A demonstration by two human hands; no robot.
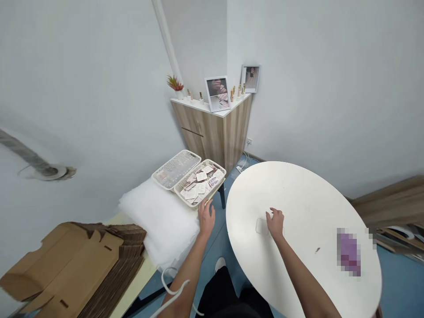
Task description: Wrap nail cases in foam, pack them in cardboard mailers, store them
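My left hand (206, 218) reaches to the near right edge of a white plastic basket (189, 204), fingers stretched out and slightly apart. Many small printed cards (200, 187) lie loosely inside that basket. Over the white oval table (298, 185) is my right hand (275, 222), its thumb and fingers bent and parted. Right under it a small clear plastic case (261, 226) lies flat on the tabletop, partly hidden by the hand; whether the fingertips touch it is hard to tell.
A second white basket (179, 168) holds clear items. White foam sheets (165, 216) and folded cardboard boxes (79, 260) are stacked on the left. A pixelated purple thing (349, 251) lies on the table's right. A wooden cabinet (212, 137) fills the corner; a white cable (175, 291) crosses my left arm.
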